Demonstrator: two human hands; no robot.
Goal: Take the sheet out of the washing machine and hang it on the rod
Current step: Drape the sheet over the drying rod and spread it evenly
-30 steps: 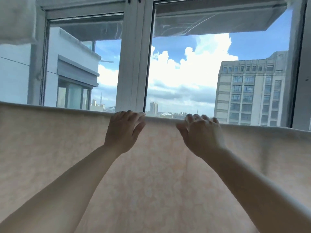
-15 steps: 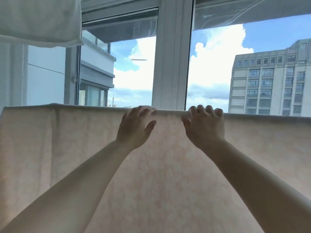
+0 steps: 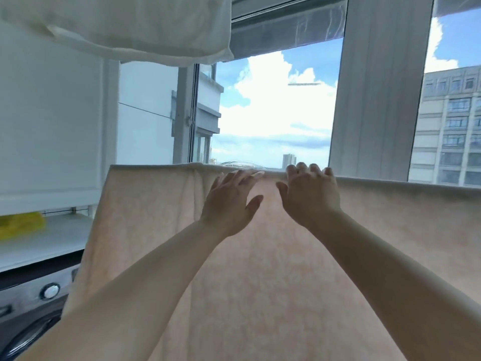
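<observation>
two hands meet at the top fold of the sheet (image 3: 273,277), draped over a rod we can't quite see: our left hand (image 3: 229,201) lies flat, fingers straight; right hand (image 3: 311,196) curls over the edge. soft, limp, likely damp-heavy; best gripped along that fold.

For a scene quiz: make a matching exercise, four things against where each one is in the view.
Things:
1. sheet
2. washing machine
3. white cloth
4. yellow thing

Places:
A. on the shelf, left
B. top left, overhead
C. draped across the middle, under both hands
D. bottom left corner

Pairs: 1-C, 2-D, 3-B, 4-A
</observation>
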